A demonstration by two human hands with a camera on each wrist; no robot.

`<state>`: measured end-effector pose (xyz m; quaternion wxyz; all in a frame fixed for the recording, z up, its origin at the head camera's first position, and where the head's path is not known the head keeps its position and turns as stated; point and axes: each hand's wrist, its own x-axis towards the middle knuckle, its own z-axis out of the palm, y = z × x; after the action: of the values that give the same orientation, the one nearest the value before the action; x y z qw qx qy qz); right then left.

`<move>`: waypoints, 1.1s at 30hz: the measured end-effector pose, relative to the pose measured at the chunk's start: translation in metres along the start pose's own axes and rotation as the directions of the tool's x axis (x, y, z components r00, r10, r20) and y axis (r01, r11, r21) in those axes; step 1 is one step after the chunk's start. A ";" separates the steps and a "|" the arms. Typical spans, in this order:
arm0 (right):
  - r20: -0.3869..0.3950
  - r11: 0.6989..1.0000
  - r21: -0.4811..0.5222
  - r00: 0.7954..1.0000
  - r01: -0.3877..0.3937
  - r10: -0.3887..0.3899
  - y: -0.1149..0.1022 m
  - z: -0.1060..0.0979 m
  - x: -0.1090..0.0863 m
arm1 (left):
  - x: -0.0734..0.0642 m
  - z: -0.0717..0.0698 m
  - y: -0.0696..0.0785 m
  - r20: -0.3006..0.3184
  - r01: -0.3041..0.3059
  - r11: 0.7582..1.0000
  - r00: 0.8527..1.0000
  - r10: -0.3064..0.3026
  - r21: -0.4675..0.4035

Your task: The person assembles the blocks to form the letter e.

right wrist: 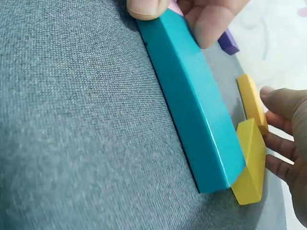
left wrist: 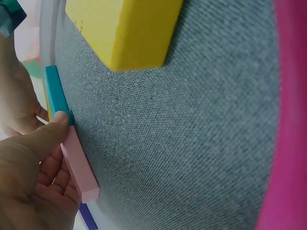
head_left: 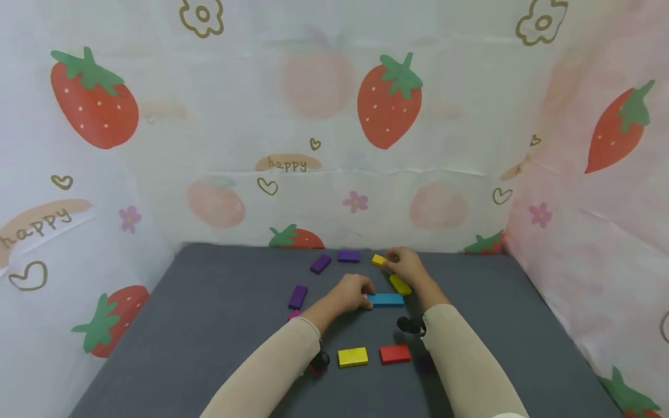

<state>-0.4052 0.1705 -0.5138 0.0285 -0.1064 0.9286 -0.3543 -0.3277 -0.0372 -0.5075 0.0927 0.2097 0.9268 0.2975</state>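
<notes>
With thumb and fingers on its opposite long sides, my left hand [head_left: 351, 290] pinches the end of a blue block [head_left: 385, 300] lying on the grey cloth. A pink block [left wrist: 80, 165] meets that same end in the left wrist view, mostly hidden by the hand in the head view. My right hand [head_left: 407, 266] is farther back, its fingers along the outer side of an orange-yellow block [right wrist: 252, 103], thumb tip beside it. A yellow block [right wrist: 250, 163] sits between that block and the blue block's free end, close to the right fingers.
Purple blocks [head_left: 348, 256] lie at the back and left, with a magenta block [head_left: 294, 314] partly behind the left arm. Nearer stand a yellow block [head_left: 352, 357] and a red block [head_left: 394, 353]. Strawberry-printed sheets [head_left: 334, 197] wall the grey table [head_left: 219, 325].
</notes>
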 end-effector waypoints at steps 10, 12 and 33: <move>0.004 0.999 -0.023 0.999 -0.033 0.033 -0.010 0.005 0.006 | -0.002 -0.002 0.003 -0.002 -0.009 1.000 1.000 0.009 -0.016; 0.014 0.999 -0.017 1.000 -0.028 0.028 -0.012 0.006 0.006 | -0.002 -0.001 0.002 -0.003 -0.012 1.000 1.000 0.012 -0.017; 0.071 0.999 0.028 0.997 -0.046 0.044 -0.023 0.004 0.007 | -0.001 -0.002 0.003 0.003 -0.010 1.000 1.000 0.010 -0.001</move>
<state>-0.4077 0.1500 -0.5017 0.0705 -0.0974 0.9239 -0.3632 -0.3261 -0.0363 -0.5045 0.0929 0.2146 0.9255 0.2978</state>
